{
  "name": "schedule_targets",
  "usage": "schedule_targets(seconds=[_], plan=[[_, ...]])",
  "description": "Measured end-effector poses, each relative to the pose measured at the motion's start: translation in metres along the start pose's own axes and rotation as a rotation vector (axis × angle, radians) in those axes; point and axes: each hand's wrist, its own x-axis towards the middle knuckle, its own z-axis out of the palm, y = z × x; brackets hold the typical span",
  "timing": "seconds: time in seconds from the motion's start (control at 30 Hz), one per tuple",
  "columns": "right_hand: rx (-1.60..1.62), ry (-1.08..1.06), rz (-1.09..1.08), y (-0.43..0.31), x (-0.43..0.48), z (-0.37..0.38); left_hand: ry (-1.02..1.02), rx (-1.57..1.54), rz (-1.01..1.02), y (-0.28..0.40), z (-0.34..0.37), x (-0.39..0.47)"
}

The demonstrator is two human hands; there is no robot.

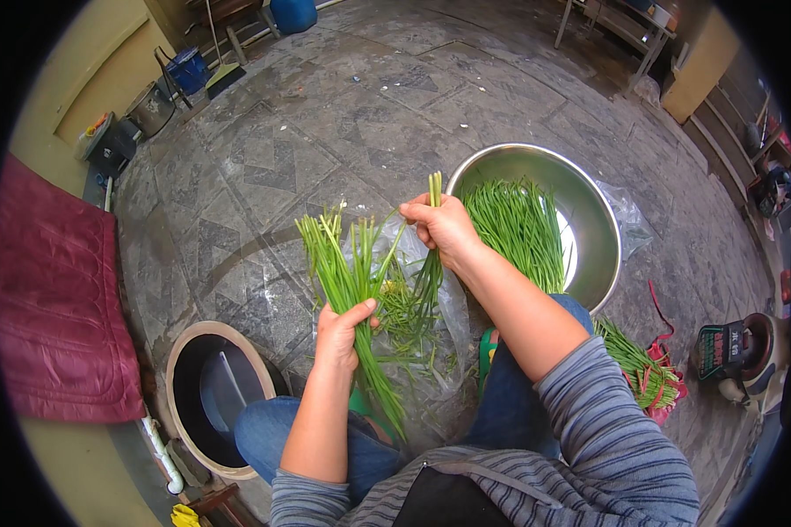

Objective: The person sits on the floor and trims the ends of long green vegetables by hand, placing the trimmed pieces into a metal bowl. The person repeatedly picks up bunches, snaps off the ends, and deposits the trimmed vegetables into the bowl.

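A thick bunch of green garlic chives (349, 270) is gripped in my left hand (344, 332), its pale cut ends fanned upward and its leaves trailing down past my wrist. My right hand (443, 221) holds a thinner bundle of chives (428, 283) with the stem ends up. Its thumb and forefinger also pinch a single stalk reaching over from the left bunch. Below both hands, scraps of chive trimmings (399, 316) lie on a clear plastic sheet (458, 323). To the right, a steel basin (593, 191) contains a large pile of chives (514, 227) laid side by side.
A dark-bellied crock with a tan rim (178, 369) stands beside my left knee. More chives (639, 369), tied with red strips, lie on a red bag at right. A maroon quilted cover (59, 296) hangs at left. A broom (224, 76) and buckets line the wall.
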Motion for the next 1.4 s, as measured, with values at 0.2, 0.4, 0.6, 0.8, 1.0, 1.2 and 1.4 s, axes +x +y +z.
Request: schedule_targets(seconds=[0.2,0.4,0.6,0.8,1.0,1.2,1.4], plan=[[0.043,0.181,-0.141,-0.016,0.004,-0.016,0.036,-0.007,0.033,0.000,-0.003,0.000],[-0.688,-0.067,0.001,-0.010,0.000,-0.015,0.070,-0.020,0.071,0.000,-0.002,-0.001],[-0.440,-0.229,0.029,0.005,-0.008,0.003,0.049,0.017,0.052,0.000,0.000,-0.003],[-0.307,-0.302,0.028,0.000,-0.010,0.007,-0.005,-0.039,-0.026,0.000,-0.002,-0.002],[-0.197,-0.407,0.073,-0.013,-0.014,0.003,-0.103,-0.129,-0.130,0.002,-0.012,0.002],[-0.219,-0.493,0.005,-0.017,-0.014,-0.001,-0.231,-0.195,-0.183,-0.001,-0.018,0.005],[-0.421,-0.498,-0.110,-0.020,-0.012,-0.006,-0.269,-0.251,-0.208,0.000,-0.022,0.004]])
